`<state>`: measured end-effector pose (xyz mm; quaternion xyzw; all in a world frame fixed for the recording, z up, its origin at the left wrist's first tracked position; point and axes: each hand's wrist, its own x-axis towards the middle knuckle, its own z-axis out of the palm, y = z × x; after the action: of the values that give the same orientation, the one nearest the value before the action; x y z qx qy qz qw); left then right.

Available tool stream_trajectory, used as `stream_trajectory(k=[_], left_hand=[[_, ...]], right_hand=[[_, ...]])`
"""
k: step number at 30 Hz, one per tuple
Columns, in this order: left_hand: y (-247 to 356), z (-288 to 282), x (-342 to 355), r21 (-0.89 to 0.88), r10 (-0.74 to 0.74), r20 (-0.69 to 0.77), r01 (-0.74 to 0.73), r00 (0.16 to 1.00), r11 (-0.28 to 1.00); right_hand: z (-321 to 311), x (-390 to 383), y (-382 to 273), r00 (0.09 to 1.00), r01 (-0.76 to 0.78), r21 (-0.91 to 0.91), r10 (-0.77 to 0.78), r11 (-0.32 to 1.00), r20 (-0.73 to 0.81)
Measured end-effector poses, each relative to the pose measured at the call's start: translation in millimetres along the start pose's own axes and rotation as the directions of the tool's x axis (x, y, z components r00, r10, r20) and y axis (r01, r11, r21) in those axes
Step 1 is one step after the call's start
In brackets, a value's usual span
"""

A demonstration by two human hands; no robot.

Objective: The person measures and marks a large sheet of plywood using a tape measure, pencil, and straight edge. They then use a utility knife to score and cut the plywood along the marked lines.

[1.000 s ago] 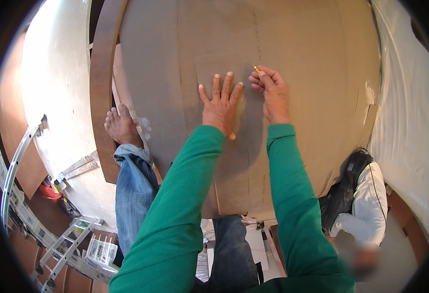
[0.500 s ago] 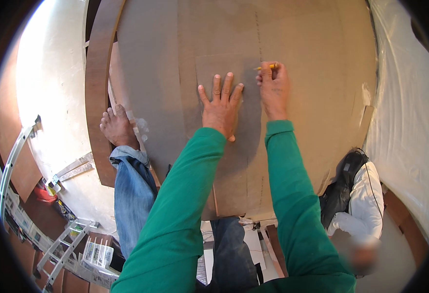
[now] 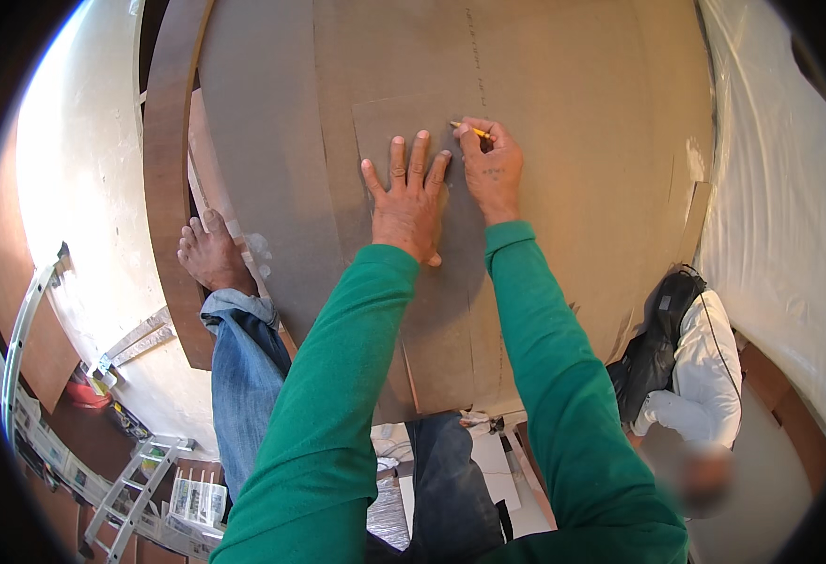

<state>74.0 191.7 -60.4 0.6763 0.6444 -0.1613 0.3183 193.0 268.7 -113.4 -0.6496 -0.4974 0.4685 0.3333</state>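
Head view | left hand [image 3: 407, 209] lies flat, fingers spread, pinning a small brown rectangular board piece [image 3: 422, 282] on the large brown fibreboard sheet [image 3: 573, 141] | right hand [image 3: 493, 169] pinches a yellow pencil [image 3: 467, 129] at that piece's top right corner | advice: press firmly, run tip along edge.

From my feed the wearer's got a bright green long-sleeve top on; plain knit, no logos or stripes that I can spot; both sleeves [image 3: 338, 395] run all the way down and end in snug ribbed cuffs right at the wrists. Left hand [image 3: 408, 202] and right hand [image 3: 493, 169] are bare, no gloves, no rings or watch showing. Lower down it's blue denim jeans [image 3: 244, 376], faded, hem bunched at the ankle; the foot [image 3: 211, 254] is bare, no shoe or sock.
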Motion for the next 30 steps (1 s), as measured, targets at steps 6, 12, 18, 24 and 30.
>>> stream_trajectory(k=[6, 12, 18, 24, 30], left_hand=[[-0.7, 1.2, 0.4, -0.006, 0.004, 0.003, -0.004, 1.0, 1.0], [1.6, 1.6, 0.1, 0.011, -0.029, 0.005, 0.029, 1.0, 1.0], [2.0, 0.5, 0.7, -0.001, -0.032, 0.005, 0.032, 0.999, 0.999], [-1.1, 1.8, 1.8, -0.038, 0.002, 0.013, -0.002, 1.0, 0.999], [1.3, -0.1, 2.5, -0.017, -0.003, 0.015, 0.003, 1.0, 1.0]], right_hand=[[1.4, -0.6, 1.4, 0.999, 0.033, -0.045, -0.033, 0.998, 0.003], [13.5, 15.9, -7.4, 0.995, 0.099, -0.163, -0.101, 0.982, -0.005], [26.1, 39.1, -16.9, 0.993, 0.116, -0.174, -0.115, 0.978, 0.012], [23.2, 31.4, -5.5, 0.991, 0.132, -0.147, -0.132, 0.98, 0.008], [16.3, 19.7, -2.8, 0.998, 0.063, -0.089, -0.065, 0.994, -0.025]])
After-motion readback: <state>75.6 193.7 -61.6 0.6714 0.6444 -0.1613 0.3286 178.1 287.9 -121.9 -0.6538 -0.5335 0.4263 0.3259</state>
